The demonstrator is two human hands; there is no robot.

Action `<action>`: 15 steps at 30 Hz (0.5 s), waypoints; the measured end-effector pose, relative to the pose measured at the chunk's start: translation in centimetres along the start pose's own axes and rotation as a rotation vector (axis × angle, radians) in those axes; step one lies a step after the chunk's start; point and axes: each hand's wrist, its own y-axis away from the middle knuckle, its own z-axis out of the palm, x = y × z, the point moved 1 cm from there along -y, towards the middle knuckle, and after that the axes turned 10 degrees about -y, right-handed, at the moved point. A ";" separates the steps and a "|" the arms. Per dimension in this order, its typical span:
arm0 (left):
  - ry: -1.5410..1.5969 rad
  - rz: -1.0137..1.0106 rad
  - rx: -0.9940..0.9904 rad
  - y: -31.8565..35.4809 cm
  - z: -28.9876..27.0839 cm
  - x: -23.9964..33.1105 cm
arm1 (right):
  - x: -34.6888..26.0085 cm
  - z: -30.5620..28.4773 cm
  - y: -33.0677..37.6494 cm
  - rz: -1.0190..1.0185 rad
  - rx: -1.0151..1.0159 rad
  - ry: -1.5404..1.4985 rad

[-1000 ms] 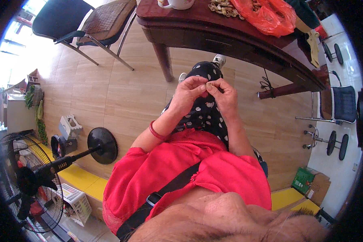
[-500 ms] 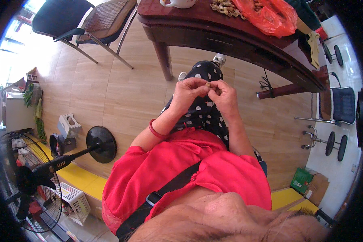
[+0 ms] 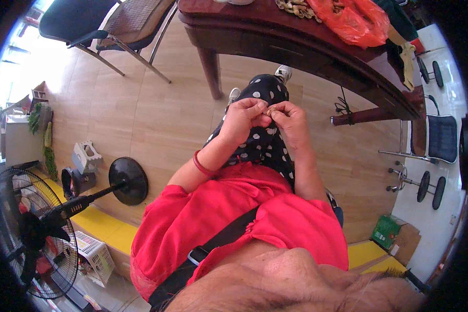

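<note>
Above my lap, my left hand (image 3: 247, 118) and my right hand (image 3: 291, 120) meet fingertip to fingertip. Between them is a small tan-brown piece (image 3: 268, 111), partly covered by fingers and too small to name. Thumb and fingers of my right hand pinch it, and my left fingers close on its other side. On the dark red table (image 3: 244, 23) ahead lies a pile of pale tan, shell-like pieces (image 3: 298, 9). Beside it is a crumpled red plastic bag (image 3: 356, 23) with brownish bits in it.
At the far left stands a folding chair (image 3: 135, 26). A black standing fan (image 3: 34, 229) with a round base is to my left, near a white basket (image 3: 93, 257) and a small step stool (image 3: 87, 157). A green box (image 3: 387, 231) sits at the right.
My left fingers have curled inward and turned at the small piece, while my right hand keeps its pinch. The view has shifted slightly, and the cup on the table is now mostly cut off.
</note>
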 end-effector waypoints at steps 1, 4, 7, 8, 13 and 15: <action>0.067 -0.022 -0.043 -0.2 -0.1 -0.1 | 0.0 -0.3 0.0 0.022 -0.009 -0.029; 0.212 -0.073 -0.124 -0.4 -0.2 -0.3 | 0.1 -1.0 -0.2 0.000 -0.033 -0.019; 0.295 -0.106 -0.169 -0.6 -0.1 -0.5 | -0.1 -0.9 -0.2 -0.233 -0.057 0.268; 0.316 -0.115 -0.182 -0.6 -0.2 -0.6 | -0.6 -0.7 0.0 -0.334 -0.064 0.416; 0.285 -0.108 -0.184 -0.5 0.0 -0.5 | -1.3 -0.3 0.2 -0.617 -0.110 0.727; 0.292 -0.096 -0.190 -0.5 0.1 -0.6 | -1.3 -0.3 0.2 -0.608 -0.111 0.747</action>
